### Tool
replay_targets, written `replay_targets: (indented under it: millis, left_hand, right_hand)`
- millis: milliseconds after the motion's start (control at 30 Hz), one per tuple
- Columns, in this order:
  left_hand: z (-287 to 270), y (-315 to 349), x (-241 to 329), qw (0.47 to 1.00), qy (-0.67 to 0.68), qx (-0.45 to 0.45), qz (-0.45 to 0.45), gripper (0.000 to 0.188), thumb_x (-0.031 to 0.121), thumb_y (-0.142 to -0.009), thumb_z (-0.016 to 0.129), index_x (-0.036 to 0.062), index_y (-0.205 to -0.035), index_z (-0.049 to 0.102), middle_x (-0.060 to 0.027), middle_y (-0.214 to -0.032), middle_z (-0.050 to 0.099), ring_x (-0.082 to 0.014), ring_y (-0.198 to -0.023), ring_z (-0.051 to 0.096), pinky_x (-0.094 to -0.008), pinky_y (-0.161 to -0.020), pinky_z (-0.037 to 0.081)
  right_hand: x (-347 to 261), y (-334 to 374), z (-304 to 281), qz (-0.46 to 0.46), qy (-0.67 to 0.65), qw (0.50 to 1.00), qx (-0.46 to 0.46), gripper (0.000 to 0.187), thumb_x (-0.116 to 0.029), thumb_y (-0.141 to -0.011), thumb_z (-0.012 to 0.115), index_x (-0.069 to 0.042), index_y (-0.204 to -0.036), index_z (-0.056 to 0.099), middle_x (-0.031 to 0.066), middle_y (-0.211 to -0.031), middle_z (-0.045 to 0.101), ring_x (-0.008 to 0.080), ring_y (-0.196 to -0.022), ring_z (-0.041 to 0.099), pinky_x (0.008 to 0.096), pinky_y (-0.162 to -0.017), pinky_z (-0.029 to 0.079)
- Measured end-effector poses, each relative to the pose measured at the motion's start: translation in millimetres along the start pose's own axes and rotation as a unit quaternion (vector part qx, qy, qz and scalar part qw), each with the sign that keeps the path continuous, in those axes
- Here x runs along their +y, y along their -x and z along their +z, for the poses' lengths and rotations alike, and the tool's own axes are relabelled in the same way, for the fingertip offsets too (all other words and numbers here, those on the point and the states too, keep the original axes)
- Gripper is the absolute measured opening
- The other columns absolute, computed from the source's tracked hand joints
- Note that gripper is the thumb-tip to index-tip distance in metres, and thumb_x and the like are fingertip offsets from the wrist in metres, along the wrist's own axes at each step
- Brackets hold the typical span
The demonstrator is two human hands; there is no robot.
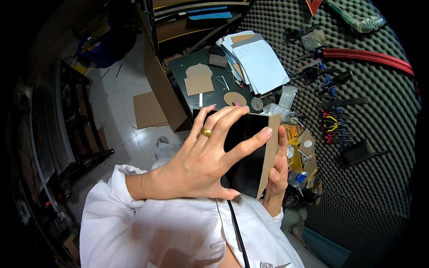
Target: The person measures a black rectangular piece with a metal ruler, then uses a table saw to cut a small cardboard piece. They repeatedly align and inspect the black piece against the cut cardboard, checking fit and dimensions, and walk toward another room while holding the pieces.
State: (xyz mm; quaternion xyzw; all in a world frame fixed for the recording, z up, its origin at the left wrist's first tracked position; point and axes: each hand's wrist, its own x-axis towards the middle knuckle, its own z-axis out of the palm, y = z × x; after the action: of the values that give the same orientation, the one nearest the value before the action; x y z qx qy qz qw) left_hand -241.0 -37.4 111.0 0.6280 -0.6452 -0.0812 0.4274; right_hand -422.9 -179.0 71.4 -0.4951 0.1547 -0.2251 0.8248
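Note:
A black-faced box-like piece point(249, 167) with a brown cardboard side strip point(270, 154) is held upright before my chest. My left hand point(192, 165), with a gold ring on one finger, spreads across its black face. Several left fingertips rest at the far edge, the forefinger reaches the cardboard strip, and the thumb points toward the near side. Behind the strip, my right hand point(278, 172) grips the piece from the right; part of that hand is hidden. Most of the black face lies behind my left hand.
A dark green tabletop point(178, 69) carries brown cardboard cutouts point(199, 85), a hex key and a stack of papers point(261, 64). Tools hang on the grey foam wall point(375, 125) at right. A yellow organizer point(295, 147) stands beside my right hand. Cardboard sheets point(149, 109) lie on the floor.

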Motion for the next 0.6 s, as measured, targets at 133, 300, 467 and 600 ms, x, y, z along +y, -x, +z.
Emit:
replay_targets:
  millis: [133, 300, 467, 600]
  left_hand:
    - [-0.4, -0.9, -1.2, 1.000, -0.008, -0.002, 0.001, 0.113, 0.040, -0.047, 0.090, 0.0199, -0.146, 0.038, -0.0237, -0.139, 0.033, -0.0413, -0.130, 0.034, -0.0612, -0.106, 0.029]
    - [-1.1, -2.5, -1.4, 1.000, -0.010, -0.002, -0.001, 0.113, 0.039, -0.047, 0.090, 0.0194, -0.145, 0.039, -0.0240, -0.139, 0.034, -0.0416, -0.129, 0.035, -0.0613, -0.105, 0.030]
    - [-0.4, -2.9, -2.4, 1.000, -0.007, 0.001, -0.003, 0.114, 0.039, -0.046, 0.090, 0.0194, -0.146, 0.038, -0.0243, -0.139, 0.034, -0.0416, -0.129, 0.035, -0.0612, -0.105, 0.030]
    - [0.5, -2.8, -3.5, 1.000, 0.000, 0.006, -0.003, 0.115, 0.038, -0.045, 0.090, 0.0200, -0.146, 0.037, -0.0242, -0.139, 0.034, -0.0418, -0.129, 0.036, -0.0613, -0.106, 0.029]
  right_hand:
    - [0.2, -1.1, 0.9, -0.004, -0.002, 1.000, 0.007, 0.106, -0.023, -0.073, 0.072, -0.012, -0.155, 0.007, 0.0115, -0.148, 0.037, 0.0227, -0.134, 0.043, 0.0356, -0.112, 0.035]
    - [2.1, -3.1, -1.0, -0.012, -0.006, 1.000, 0.007, 0.105, -0.022, -0.073, 0.071, -0.012, -0.155, 0.006, 0.0115, -0.148, 0.038, 0.0225, -0.133, 0.045, 0.0348, -0.110, 0.036]
    - [0.9, -4.7, -0.5, -0.010, -0.005, 1.000, -0.001, 0.105, -0.022, -0.073, 0.071, -0.012, -0.155, 0.005, 0.0108, -0.149, 0.037, 0.0220, -0.132, 0.046, 0.0342, -0.110, 0.037]
    - [0.2, -5.4, -0.8, -0.007, -0.002, 1.000, -0.004, 0.105, -0.022, -0.073, 0.071, -0.012, -0.155, 0.005, 0.0105, -0.148, 0.038, 0.0214, -0.130, 0.047, 0.0339, -0.109, 0.038]
